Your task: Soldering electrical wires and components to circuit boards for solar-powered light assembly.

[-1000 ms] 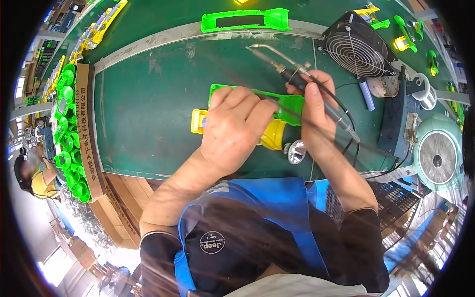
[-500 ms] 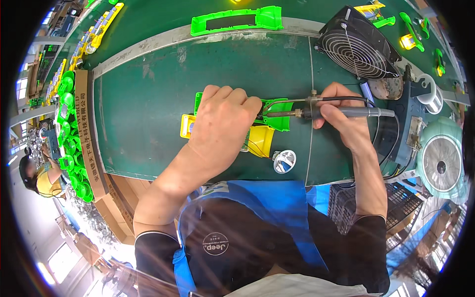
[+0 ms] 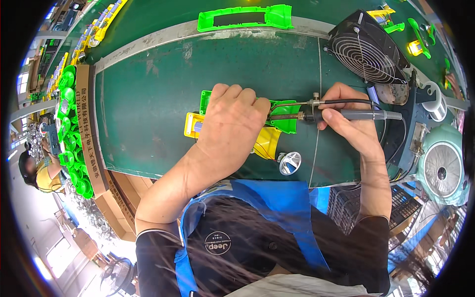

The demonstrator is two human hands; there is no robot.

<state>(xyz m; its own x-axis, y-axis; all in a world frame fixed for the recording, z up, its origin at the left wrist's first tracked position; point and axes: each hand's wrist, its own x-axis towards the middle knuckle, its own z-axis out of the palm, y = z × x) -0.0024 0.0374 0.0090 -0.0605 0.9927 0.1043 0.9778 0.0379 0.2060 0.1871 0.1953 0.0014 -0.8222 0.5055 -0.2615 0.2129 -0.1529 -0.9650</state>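
Note:
My right hand [image 3: 354, 121] grips a soldering iron [image 3: 349, 115] with a grey handle and a thin wire-feed tube along its top. The iron's metal shaft points left into a green plastic housing [image 3: 288, 124]. Curled over that housing is my left hand [image 3: 230, 126], its fingers closed; what they pinch is hidden, as is the iron's tip. A yellow plastic housing [image 3: 267, 143] with thin wires lies under and beside the left hand. From it the wires run to a silvery lamp reflector [image 3: 290, 163] on the green mat.
Beyond the mat lies another green housing frame [image 3: 247, 21]. A black fan [image 3: 368, 47] stands at the far right, near a solder reel [image 3: 435, 104] and a pale green fan [image 3: 443, 163]. On the left is a cardboard box [image 3: 89, 133] beside several green parts [image 3: 71, 143].
The whole view has shifted slightly, so the bench appears a little further right. Both hands keep their places at the green housing, and the iron still points into it.

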